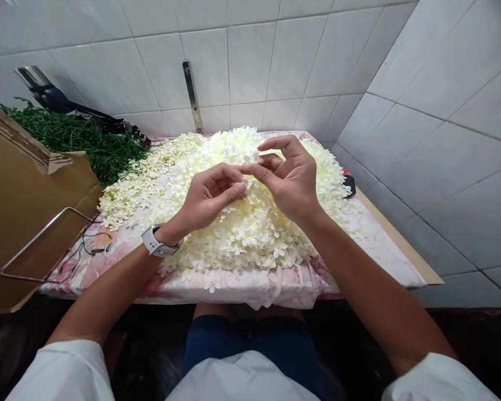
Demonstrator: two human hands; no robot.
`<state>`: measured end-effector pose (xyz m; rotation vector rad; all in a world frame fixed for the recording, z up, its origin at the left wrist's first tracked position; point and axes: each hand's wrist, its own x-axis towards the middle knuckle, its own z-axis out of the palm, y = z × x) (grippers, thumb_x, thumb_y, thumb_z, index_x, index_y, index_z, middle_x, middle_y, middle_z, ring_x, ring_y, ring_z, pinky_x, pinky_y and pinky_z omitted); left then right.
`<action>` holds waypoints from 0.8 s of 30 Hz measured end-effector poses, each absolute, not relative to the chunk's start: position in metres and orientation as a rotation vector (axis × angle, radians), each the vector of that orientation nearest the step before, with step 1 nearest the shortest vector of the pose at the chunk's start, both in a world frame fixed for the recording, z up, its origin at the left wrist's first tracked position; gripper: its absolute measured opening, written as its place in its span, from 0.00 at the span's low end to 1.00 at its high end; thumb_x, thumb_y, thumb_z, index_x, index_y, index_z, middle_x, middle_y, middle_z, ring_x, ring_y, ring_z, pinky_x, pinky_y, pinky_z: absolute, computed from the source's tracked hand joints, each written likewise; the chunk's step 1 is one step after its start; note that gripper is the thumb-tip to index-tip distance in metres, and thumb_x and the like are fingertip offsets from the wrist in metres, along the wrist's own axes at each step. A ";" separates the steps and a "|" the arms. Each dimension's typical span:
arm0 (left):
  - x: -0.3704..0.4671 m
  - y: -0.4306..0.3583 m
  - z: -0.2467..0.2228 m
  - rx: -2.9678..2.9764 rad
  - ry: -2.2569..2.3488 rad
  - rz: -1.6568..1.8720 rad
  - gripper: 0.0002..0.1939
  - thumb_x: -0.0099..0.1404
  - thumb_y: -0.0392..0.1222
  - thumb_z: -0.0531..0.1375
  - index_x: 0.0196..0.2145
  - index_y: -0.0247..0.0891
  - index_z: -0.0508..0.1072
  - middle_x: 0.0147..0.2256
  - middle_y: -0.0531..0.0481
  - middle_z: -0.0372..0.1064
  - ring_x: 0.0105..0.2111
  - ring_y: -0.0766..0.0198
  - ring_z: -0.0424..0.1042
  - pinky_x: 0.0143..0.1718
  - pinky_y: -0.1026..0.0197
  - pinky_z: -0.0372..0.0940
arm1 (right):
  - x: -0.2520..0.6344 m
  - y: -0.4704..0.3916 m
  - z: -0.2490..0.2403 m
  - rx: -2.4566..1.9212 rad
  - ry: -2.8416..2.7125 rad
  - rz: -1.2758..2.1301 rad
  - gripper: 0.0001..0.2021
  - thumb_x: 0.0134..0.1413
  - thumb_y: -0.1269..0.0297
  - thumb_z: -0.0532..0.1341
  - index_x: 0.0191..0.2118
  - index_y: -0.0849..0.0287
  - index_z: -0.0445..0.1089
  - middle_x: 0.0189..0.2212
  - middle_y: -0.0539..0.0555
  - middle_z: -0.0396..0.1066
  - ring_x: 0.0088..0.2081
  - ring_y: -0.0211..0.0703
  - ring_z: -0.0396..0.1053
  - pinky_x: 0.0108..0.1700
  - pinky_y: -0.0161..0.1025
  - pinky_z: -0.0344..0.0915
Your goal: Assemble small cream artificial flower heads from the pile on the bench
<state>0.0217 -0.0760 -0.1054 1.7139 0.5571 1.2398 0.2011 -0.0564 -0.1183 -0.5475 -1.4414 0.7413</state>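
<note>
Over a large heap of white and pale-yellow artificial flowers, my two hands meet fingertip to fingertip. My left hand, with a watch on its wrist, is closed in a pinch; white petals of an artificial flower show at its thumb and index finger. My right hand comes in from the right, thumb against the left fingertips and index finger curved above. White petals lie at its fingertips too, but whether they are held or belong to the heap behind is hard to make out.
Smaller cream flowers lie to the left beside a mass of green plastic stems. A cardboard box and a bent metal wire frame stand at left. A black object sits at right on the flower-patterned table cover. Tiled walls enclose the back and right.
</note>
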 end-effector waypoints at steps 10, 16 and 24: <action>0.019 -0.070 -0.107 1.690 0.625 1.278 0.17 0.59 0.50 0.72 0.32 0.36 0.73 0.25 0.54 0.72 0.24 0.71 0.74 0.26 0.69 0.71 | 0.209 -0.046 -0.121 -0.552 -1.443 0.756 0.22 0.46 0.54 0.76 0.43 0.49 0.68 0.32 0.47 0.59 0.33 0.36 0.62 0.33 0.36 0.69; 0.019 -0.069 -0.111 1.650 0.581 1.253 0.18 0.59 0.52 0.72 0.33 0.36 0.72 0.26 0.55 0.71 0.24 0.71 0.73 0.27 0.68 0.70 | 0.206 -0.049 -0.119 -0.504 -1.441 0.795 0.16 0.49 0.63 0.71 0.44 0.50 0.70 0.32 0.48 0.63 0.34 0.37 0.63 0.32 0.35 0.65; 0.014 -0.071 -0.113 1.580 0.507 1.172 0.21 0.56 0.51 0.74 0.34 0.35 0.72 0.29 0.53 0.70 0.28 0.71 0.72 0.31 0.65 0.69 | 0.198 -0.041 -0.120 -0.489 -1.256 0.738 0.24 0.32 0.80 0.75 0.37 0.47 0.80 0.42 0.57 0.77 0.38 0.44 0.75 0.37 0.42 0.76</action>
